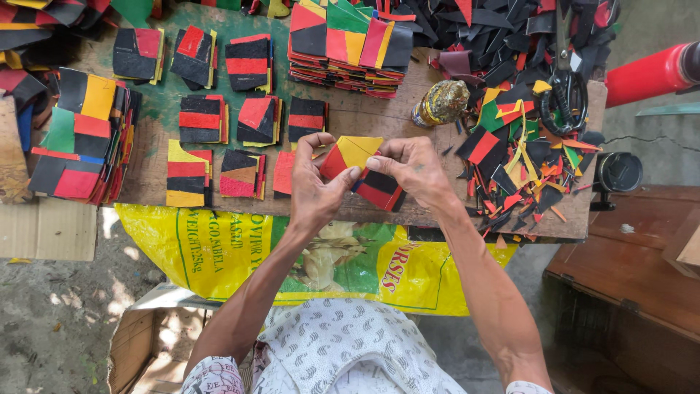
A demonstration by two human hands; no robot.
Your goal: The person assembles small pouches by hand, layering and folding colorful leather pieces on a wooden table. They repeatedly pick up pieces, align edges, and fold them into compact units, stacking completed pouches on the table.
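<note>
Two bare hands meet over the near edge of a worn wooden board [364, 117]. The left hand [315, 182] and right hand [413, 169] both pinch a small patch of red, yellow and black pieces [355, 166], fingers curled closed around it. Stacks of similar patches [200, 120] lie just to the left, a heap of cut scraps [519, 157] with scissors [565, 91] to the right. Little bare board remains around the hands.
</note>
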